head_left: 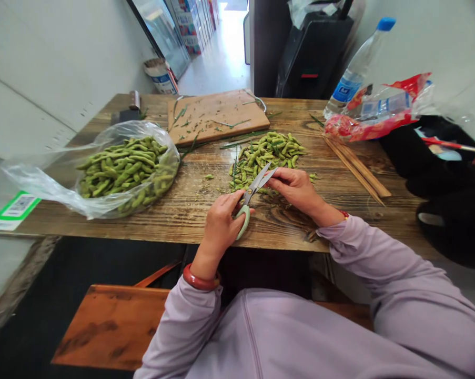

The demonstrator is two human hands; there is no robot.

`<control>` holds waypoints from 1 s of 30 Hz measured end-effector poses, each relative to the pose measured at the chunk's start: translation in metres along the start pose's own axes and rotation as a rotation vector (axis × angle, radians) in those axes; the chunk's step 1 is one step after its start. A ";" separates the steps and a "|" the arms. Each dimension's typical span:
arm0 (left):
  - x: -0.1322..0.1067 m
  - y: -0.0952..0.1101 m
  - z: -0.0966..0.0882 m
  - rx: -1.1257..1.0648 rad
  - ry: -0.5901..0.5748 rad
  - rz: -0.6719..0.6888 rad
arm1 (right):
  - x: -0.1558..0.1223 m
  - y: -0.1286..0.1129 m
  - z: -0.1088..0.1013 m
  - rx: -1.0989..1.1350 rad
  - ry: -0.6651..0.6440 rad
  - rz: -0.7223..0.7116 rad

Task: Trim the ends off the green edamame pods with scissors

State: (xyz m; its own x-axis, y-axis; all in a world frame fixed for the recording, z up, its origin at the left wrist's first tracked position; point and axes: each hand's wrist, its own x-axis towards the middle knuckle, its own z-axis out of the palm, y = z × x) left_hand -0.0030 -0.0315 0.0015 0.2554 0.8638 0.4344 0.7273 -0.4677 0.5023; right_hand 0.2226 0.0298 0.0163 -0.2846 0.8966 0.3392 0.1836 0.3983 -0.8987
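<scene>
My left hand (223, 216) is closed round the pale green handles of a pair of scissors (252, 190). The blades stand slightly apart and point up and to the right. At their tips is my right hand (294, 188), thumb and fingers pinched together; what lies between them is too small to make out. Just beyond both hands, a loose heap of green soybean pods (271, 152) spreads over the wooden table (198, 195). To the left, a clear plastic bag (99, 208) lies open, with many more pods (124, 163) inside.
A cutting board (221, 113) with green scraps lies at the back. Wooden chopsticks (353, 166), a water bottle (353, 73) and a red plastic wrapper (379, 118) are on the right, near a black bag-like object (450, 205). A wooden bench (111, 326) stands below the table.
</scene>
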 end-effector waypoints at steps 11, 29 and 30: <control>0.000 -0.001 0.001 -0.138 0.152 -0.203 | 0.003 0.010 0.004 0.052 0.104 0.203; 0.000 -0.003 0.002 -0.193 0.180 -0.241 | -0.006 0.001 0.001 -0.839 -0.244 -0.032; 0.001 -0.002 0.002 -0.190 0.179 -0.238 | -0.007 -0.001 0.002 -0.886 -0.269 -0.030</control>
State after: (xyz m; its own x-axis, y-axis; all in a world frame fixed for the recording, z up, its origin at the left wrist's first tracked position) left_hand -0.0033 -0.0294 -0.0009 -0.0347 0.9141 0.4039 0.6169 -0.2983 0.7283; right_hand 0.2223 0.0225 0.0138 -0.4896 0.8524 0.1835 0.7934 0.5228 -0.3117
